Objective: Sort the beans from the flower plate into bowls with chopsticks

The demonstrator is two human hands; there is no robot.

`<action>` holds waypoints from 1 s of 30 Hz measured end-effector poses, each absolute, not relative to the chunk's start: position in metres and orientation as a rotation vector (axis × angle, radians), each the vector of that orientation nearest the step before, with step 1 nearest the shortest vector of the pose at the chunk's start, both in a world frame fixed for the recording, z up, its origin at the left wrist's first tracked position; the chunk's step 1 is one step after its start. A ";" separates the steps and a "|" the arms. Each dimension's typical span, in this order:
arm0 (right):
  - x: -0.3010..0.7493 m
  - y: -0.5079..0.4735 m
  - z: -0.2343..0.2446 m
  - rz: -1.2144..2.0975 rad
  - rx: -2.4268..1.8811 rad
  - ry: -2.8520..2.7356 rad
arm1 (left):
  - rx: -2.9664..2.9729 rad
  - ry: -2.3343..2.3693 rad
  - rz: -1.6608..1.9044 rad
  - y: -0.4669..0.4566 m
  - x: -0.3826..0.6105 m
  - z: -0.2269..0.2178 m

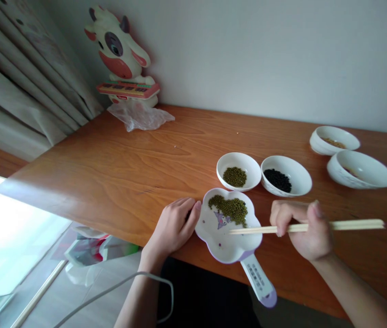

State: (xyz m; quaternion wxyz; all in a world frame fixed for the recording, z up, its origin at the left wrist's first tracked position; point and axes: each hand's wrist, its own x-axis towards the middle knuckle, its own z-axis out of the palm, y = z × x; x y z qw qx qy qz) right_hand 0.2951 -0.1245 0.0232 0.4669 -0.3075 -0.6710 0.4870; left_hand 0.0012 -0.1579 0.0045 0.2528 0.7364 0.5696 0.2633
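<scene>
A flower-shaped white and purple dish [225,243] with a handle sits at the near table edge, holding a heap of green beans [230,208]. My left hand [174,225] lies on the table with fingers together, its thumb touching the dish's left rim. My right hand [302,230] is closed on a pair of wooden chopsticks [350,224], whose tips reach over the dish beside the beans. Just behind stand a white bowl of green beans [238,170] and a white bowl of black beans [286,175].
Two more white bowls [334,139] [360,169] stand at the far right. A cow toy with a keyboard [121,54] and a crumpled plastic bag [140,116] sit by the wall. Curtains hang at left. A cable and bags lie below the table edge.
</scene>
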 end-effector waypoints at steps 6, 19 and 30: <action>0.299 -0.120 0.021 1.137 -0.842 -1.563 | 1.998 1.536 0.702 -0.158 0.002 0.004; 0.302 -0.116 0.021 1.170 -0.938 -1.561 | 2.007 1.545 0.720 -0.158 0.000 0.003; 0.295 -0.120 0.019 1.123 -0.956 -1.506 | 2.018 1.549 0.725 -0.158 0.001 0.002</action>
